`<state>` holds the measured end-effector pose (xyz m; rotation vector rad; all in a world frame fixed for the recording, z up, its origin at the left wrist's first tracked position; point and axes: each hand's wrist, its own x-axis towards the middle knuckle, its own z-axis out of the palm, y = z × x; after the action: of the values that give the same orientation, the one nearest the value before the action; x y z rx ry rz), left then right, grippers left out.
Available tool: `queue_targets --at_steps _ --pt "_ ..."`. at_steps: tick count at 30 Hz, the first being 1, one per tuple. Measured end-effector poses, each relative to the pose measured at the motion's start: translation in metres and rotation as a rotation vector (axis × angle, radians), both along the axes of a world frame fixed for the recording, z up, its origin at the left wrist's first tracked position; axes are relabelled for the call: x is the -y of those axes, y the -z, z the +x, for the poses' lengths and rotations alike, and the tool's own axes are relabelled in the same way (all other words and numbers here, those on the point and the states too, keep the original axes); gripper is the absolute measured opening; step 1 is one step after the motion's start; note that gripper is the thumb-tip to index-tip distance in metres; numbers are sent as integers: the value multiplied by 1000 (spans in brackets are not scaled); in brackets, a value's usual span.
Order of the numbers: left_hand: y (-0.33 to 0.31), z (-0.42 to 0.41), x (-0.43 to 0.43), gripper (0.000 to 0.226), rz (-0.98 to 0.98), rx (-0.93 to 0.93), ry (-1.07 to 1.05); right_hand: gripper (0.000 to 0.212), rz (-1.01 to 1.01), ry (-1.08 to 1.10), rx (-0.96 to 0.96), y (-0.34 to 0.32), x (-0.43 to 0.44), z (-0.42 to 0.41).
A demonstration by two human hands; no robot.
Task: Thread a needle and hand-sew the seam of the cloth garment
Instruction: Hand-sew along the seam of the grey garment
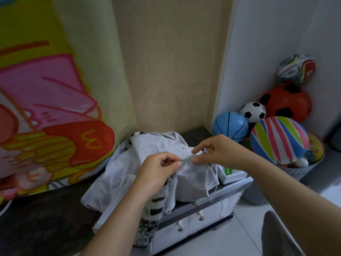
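- the pale cloth garment (129, 174) lies heaped on top of the small drawer cabinet (203, 218). one fold hangs over the cabinet's front left corner, and the stretch of seam being worked is lifted just above the cabinet's top.
- the left hand (160, 169) is closed in a pinch, thumb and forefinger on what looks like the needle (185, 159). the needle is too thin for its tip to be made out.
- the right hand (217, 150) pinches the cloth edge just beside the needle, also above the cabinet's top, with its other fingers curled.
- the thread (193, 184) droops in a slack loop from the seam toward the cabinet's front edge, so threading seems done and stitching is probably under way.
- the loose loop could knot on itself when drawn tight, or its hanging tail could catch a drawer knob (201, 217) on the cabinet's front.
- the needle lies close to the right fingertips, so a hard push could prick them.
- the hanging fold's weight could drag the garment off the cabinet's front edge.
- in front of the cabinet there is open floor for pulling the thread out.
- a green and white box (230, 174) sits on the cabinet's top right, touching the cloth.
- a basket of balls (280, 137) stands to the cabinet's right, near the right forearm.
- a printed cloth (46, 108) hangs to the cabinet's left.
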<state>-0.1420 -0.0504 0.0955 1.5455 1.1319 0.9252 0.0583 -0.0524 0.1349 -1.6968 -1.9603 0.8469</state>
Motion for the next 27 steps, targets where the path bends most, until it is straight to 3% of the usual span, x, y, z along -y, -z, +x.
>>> queue_targets --at_steps 4,11,17,27 --pt "1 -3 0 12 -2 10 3 15 -64 -37 -15 -4 1 -4" --pt "-9 -13 3 21 -5 4 53 8 -55 -58 -286 -24 6 -10" --pt "-22 -15 11 10 90 -80 3 10 -30 -96 -273 -33 5 -18" --pt "-24 -17 14 15 247 -175 -33 18 -59 -121 -174 -36 7 -20"
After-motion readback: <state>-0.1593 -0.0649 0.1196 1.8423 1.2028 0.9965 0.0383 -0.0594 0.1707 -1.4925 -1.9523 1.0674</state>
